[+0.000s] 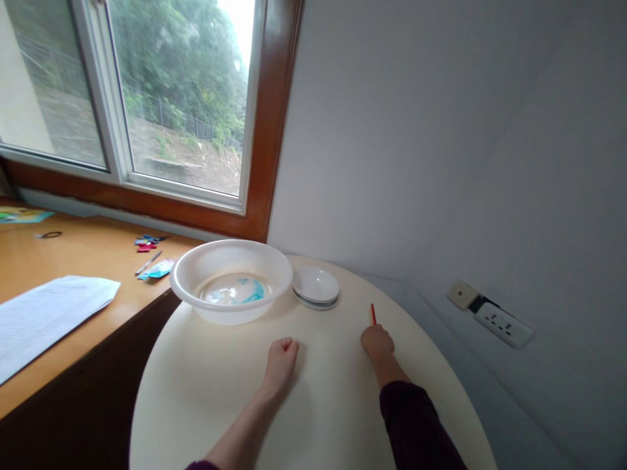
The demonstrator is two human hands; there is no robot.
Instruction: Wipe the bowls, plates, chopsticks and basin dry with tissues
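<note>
My left hand (281,356) rests on the round cream table (210,398) as a closed fist, with nothing visible in it. My right hand (377,343) lies further right on the table, fingers closed around a thin red stick (373,314) whose tip points away from me. Ahead of the left hand stands a white plastic basin (232,274) holding a little water with a blue swirl (247,289). A small stack of white saucers (316,286) sits just right of the basin.
A wooden desk (73,261) at the left carries white paper (44,313), a pen, a blue packet (157,269) and small red and blue items. A window is behind it. A wall socket (504,324) is mounted on the right wall.
</note>
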